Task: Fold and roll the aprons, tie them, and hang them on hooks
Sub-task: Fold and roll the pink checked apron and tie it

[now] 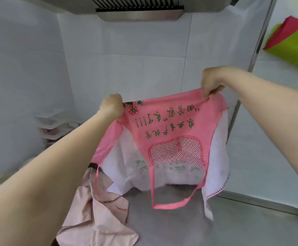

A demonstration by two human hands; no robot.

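While both arms reach forward over the steel counter [171, 226], the pink apron [164, 121] hangs in the air between the hands, held up by its top edge at the centre of the view. The left hand [111, 106] clenches round the apron's corner at about 9 o'clock of the cloth, beside a small red flower patch. The right hand [214, 82] pinches the opposite corner at about 1 o'clock, fingers curled over the edge. Green lettering runs across the pink panel (it reads upside down from here), with a checked pocket [176, 153] below it. The neck strap [173, 203] dangles in a loop at 6 o'clock, just above the counter. A second, paler pink apron [98, 217] lies crumpled on the counter at 7 o'clock. A green and red cloth [294, 43] shows at 2 o'clock.
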